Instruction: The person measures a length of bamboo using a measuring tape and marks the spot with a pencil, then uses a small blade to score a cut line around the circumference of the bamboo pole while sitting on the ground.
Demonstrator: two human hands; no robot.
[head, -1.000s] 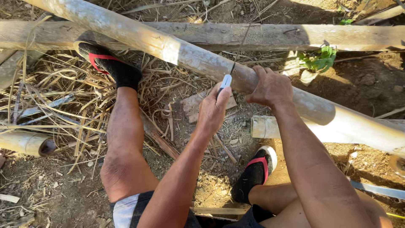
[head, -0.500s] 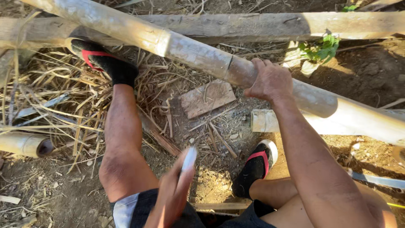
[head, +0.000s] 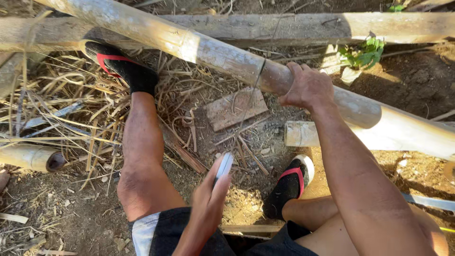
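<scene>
A long pale bamboo pole (head: 166, 35) runs slantwise from the top left to the right edge. My right hand (head: 308, 87) grips it from above near its middle. My left hand (head: 208, 199) is drawn back close to my body and holds the light handle of a thin saw (head: 224, 166). The saw's narrow blade (head: 251, 95) reaches up to a cut line on the pole just left of my right hand. My left foot (head: 118, 66), in a black sock and red-strapped sandal, lies against the pole's underside. My right foot (head: 291, 182) is planted on the dirt.
A weathered wooden beam (head: 284, 23) lies behind the pole. A short bamboo piece (head: 303, 133) lies under it, and a cut bamboo stub (head: 28, 157) sits at the left. A flat wood scrap (head: 237, 109), dry straw (head: 61, 109) and a small green plant (head: 365, 52) lie on the dirt.
My left hand has pulled the saw handle back from the pole toward my body. My right hand keeps its grip on the pole.
</scene>
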